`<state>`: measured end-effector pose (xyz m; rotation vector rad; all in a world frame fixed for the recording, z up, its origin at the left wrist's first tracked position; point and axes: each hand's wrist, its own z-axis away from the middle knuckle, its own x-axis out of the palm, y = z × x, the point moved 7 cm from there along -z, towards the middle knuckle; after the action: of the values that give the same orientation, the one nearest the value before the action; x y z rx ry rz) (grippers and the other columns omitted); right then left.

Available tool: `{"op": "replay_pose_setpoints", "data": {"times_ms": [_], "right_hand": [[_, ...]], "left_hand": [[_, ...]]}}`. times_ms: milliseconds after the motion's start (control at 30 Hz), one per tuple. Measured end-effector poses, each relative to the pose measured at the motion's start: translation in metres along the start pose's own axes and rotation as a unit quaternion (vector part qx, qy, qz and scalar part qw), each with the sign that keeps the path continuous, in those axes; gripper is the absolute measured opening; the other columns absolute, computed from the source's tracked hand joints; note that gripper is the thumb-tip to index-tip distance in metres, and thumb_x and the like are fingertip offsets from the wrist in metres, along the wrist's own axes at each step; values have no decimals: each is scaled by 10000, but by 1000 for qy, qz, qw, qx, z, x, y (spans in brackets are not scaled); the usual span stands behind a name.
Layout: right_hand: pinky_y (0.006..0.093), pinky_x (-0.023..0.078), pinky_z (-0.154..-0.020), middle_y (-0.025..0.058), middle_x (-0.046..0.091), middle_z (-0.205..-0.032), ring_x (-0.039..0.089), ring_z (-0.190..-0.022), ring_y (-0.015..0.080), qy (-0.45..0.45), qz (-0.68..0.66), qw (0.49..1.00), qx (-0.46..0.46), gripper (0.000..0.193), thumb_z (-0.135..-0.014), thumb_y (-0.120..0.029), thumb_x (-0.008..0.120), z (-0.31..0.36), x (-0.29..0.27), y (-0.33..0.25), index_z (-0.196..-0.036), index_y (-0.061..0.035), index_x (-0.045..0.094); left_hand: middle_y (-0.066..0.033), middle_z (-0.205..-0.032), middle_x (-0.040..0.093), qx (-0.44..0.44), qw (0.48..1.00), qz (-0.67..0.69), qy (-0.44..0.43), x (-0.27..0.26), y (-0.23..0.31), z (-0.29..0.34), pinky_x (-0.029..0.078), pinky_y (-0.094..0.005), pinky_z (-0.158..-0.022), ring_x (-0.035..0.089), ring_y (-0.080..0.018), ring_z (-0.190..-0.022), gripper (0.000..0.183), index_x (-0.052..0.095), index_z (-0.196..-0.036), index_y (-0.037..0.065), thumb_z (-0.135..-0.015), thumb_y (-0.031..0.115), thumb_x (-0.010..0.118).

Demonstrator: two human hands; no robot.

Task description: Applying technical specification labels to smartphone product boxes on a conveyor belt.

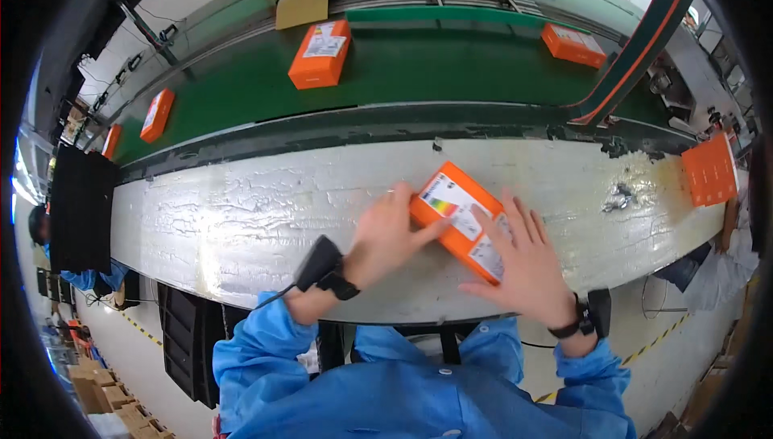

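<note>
On the pale worktable (266, 214) in front of me lies an orange box (452, 172), turned at a slant. White labels, one with a band of coloured stripes, cover its top. My left hand (388, 234) grips the box's left end, thumb over the top face and the other fingers at the far left corner. My right hand (527, 266) lies over the right part with fingers stretched out, the index finger on the labels and the thumb by the near end. Both hands are slightly blurred. A black device is strapped to each wrist.
Beyond the table runs a green conveyor belt (419, 77) carrying several orange boxes, one (320, 57) near the middle. A dark post with an orange stripe (636, 49) rises at the right. Another orange box (708, 172) is at the table's right end; a black panel (83, 210) stands left.
</note>
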<state>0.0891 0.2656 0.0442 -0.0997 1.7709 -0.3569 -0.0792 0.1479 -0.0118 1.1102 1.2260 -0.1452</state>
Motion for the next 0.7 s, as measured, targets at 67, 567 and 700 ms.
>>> {"op": "replay_pose_setpoints", "data": {"times_ms": [67, 567, 700], "right_hand": [[529, 368, -1024, 245, 352, -1424, 452, -1203, 443, -76, 8, 997, 13, 916, -705, -438, 782, -22, 21, 16, -1477, -175, 367], [469, 385, -1039, 134, 516, -1300, 483, -1227, 329, 222, 143, 964, 4, 453, -817, -189, 684, -335, 50, 241, -1256, -139, 584], [405, 487, -851, 113, 605, -1083, 588, -1020, 300, 232, -31, 970, -68, 278, -824, -240, 688, -313, 68, 130, -1047, -84, 632]], "left_hand": [[-190, -867, 646, 40, 997, 64, -23, -2, 15, -11, 515, -440, -729, 653, -364, -812, 652, 466, -1176, -19, -860, 514, 670], [-234, -1472, 315, -143, 932, -211, 257, -89, -131, -229, 334, -552, -1031, 363, -411, -1328, 1069, 345, -1471, 187, -626, 691, 763], [-237, -1385, 400, -183, 937, -196, 225, -91, -151, -234, 404, -492, -1009, 462, -424, -1225, 947, 415, -1444, 190, -666, 590, 779]]}}
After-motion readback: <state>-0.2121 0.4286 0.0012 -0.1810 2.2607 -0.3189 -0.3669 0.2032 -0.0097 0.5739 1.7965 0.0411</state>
